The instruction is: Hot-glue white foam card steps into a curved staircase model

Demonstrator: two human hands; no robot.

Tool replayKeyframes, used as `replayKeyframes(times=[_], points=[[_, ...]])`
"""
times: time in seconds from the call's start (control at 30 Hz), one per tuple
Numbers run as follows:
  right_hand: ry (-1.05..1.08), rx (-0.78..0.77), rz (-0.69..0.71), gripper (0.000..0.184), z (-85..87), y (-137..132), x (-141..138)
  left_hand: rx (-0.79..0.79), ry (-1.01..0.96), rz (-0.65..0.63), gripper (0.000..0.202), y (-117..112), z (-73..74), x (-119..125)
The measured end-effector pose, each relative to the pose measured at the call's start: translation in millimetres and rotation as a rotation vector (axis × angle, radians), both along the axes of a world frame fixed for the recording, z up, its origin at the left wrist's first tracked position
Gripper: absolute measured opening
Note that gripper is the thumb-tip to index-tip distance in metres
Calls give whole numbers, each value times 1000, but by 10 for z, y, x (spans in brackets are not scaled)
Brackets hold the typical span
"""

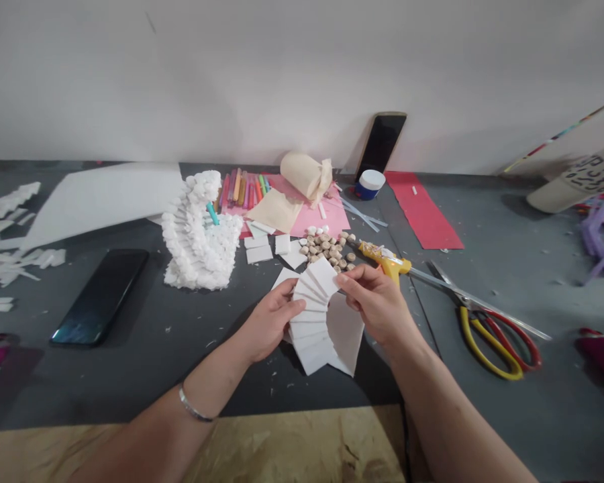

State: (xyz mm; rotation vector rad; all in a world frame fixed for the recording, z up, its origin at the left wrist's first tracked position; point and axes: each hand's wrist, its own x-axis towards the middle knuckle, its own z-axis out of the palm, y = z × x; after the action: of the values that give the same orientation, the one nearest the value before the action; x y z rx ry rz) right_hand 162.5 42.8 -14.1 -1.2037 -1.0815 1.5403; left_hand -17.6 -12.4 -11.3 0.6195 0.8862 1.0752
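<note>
Here, our fan [309,329] of white cards is over the bench [131,382], the left hand's [269,322] grip pinching one side, the right hand's [380,302] narrow on the top card's edge. If either grip slackens, the cards could slip out of line; a careless knuckle could scatter the pellets [327,250] just beyond. The glue gun [396,268], if hot, could burn us. Farther back, the lidded jar [366,190] hides its contents; we cannot tell what the cup [558,192] holds.

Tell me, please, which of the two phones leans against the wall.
The phone behind the white-lidded jar; the other phone lies flat on the table.
</note>
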Motion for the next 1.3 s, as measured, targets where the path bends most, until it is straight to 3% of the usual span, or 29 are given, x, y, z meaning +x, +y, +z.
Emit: replayKeyframes(times=[1.3], points=[[-86, 28, -9, 32, -2, 7, 14, -9, 13, -6, 32, 7, -9, -4]])
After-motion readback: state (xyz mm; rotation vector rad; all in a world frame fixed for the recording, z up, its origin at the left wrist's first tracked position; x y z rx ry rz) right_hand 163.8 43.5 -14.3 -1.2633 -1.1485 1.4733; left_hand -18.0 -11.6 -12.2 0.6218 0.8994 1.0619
